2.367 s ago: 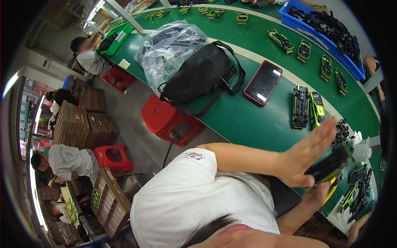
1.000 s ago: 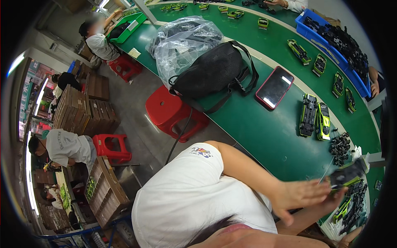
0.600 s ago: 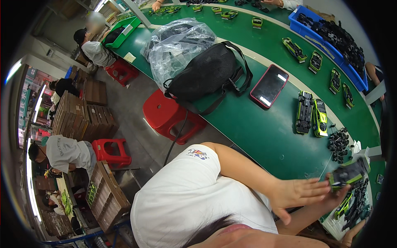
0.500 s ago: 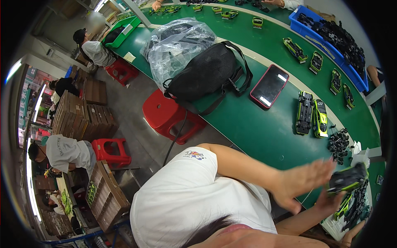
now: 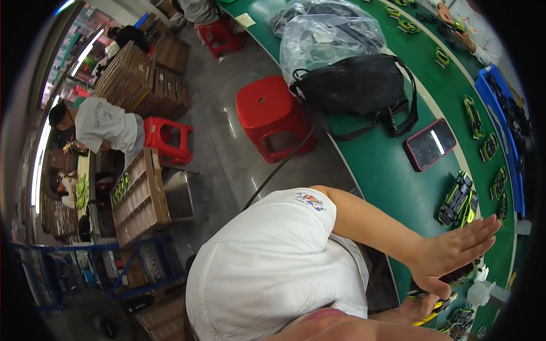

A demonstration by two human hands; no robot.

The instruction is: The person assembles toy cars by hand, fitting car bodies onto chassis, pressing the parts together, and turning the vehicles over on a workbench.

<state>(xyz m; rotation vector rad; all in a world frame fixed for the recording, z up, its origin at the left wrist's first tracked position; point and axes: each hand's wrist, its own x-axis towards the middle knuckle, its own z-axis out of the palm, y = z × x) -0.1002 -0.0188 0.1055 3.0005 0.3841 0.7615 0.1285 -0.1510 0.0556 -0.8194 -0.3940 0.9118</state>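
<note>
My left hand (image 5: 458, 250) is stretched flat over the right side of the green bench, its fingers extended and nothing visible in its grip. Just below its thumb, my right hand (image 5: 418, 308) is curled around a dark toy car (image 5: 417, 294), mostly hidden by the fingers. A bright yellow strip (image 5: 437, 310) shows beside that hand; whether it belongs to the car I cannot tell. Beyond my left hand lie an upturned black toy car chassis (image 5: 455, 199) and a green-and-black toy car (image 5: 470, 208), side by side.
A phone (image 5: 430, 145), a black bag (image 5: 355, 85) and a clear plastic bag (image 5: 330, 31) lie on the bench (image 5: 369, 176). Toy cars (image 5: 472, 117) line the strip behind, beside a blue bin (image 5: 500, 136). Red stools (image 5: 270, 108) stand left; a co-worker's hands (image 5: 455, 28) work at the far side.
The view has swung, shifting the bench rightward. My right hand has lowered the toy car towards me, and my left hand has spread flat above it.
</note>
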